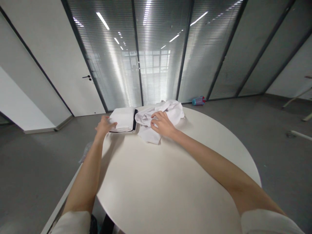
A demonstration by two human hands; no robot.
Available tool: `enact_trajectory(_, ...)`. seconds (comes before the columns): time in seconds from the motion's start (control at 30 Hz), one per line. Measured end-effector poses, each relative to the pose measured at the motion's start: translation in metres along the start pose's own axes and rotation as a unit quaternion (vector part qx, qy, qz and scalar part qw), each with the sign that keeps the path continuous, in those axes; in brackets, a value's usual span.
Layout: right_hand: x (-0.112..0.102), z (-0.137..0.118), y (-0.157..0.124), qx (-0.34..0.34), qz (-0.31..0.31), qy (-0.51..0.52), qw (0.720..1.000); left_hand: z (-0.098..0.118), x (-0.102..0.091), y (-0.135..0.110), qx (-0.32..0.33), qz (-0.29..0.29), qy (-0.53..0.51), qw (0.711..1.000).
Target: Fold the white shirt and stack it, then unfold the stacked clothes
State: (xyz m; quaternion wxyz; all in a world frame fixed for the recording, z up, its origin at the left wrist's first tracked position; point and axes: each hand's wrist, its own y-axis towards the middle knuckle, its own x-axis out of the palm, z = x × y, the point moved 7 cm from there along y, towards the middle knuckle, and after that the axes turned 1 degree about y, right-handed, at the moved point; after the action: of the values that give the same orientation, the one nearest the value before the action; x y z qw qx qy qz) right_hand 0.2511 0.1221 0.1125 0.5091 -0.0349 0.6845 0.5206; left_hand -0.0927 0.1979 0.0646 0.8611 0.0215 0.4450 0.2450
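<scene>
My left hand [104, 126] is at the left side of a folded white cloth [122, 119], with thumb and fingers apart and touching its edge. The folded cloth lies flat in a neat block, with a dark strip [135, 119] showing along its right side. My right hand [163, 124] rests over a crumpled white cloth [173, 110], fingers bent and spread, thumb apart from them. The crumpled cloth lies in loose folds just right of the folded one, and one corner of it spreads toward me.
Both cloths lie near the far edge of a round white table [180, 188]. Behind it are glass partitions with blinds [156, 71] and a white door [73, 58]. A blue and pink object [198, 101] lies on the floor. Light-coloured furniture legs [298, 97] stand at right.
</scene>
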Motion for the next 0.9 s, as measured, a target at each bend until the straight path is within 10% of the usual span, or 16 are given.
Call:
enact_trajectory(0.13,0.004,-0.008,0.000,0.010,-0.009,0.025,1.000,0.014,-0.005,-0.007,0.037,0.072,-0.148,0.986)
enact_trajectory(0.27,0.031,-0.013,0.005,0.145,-0.065,0.230,0.960,0.024,0.000,-0.015,-0.014,0.039,-0.408,0.912)
enact_trajectory(0.33,0.057,-0.010,0.006,0.289,-0.103,0.390,0.868,0.030,0.001,-0.019,-0.044,0.009,-0.513,0.857)
enact_trajectory(0.47,0.090,-0.026,0.020,0.445,-0.110,0.674,0.579,0.057,-0.022,-0.036,0.032,-0.016,-0.581,0.813)
enact_trajectory(0.53,0.083,-0.028,0.035,0.437,-0.061,0.731,0.520,0.078,-0.037,-0.056,0.119,-0.048,-0.555,0.822)
enact_trajectory(0.7,0.021,-0.018,0.030,0.388,0.026,0.666,0.636,0.112,-0.053,-0.101,0.218,-0.138,-0.492,0.831)
enact_trajectory(0.9,-0.030,-0.021,-0.062,0.340,-0.071,0.594,0.725,0.114,-0.041,-0.092,0.187,-0.083,-0.450,0.869)
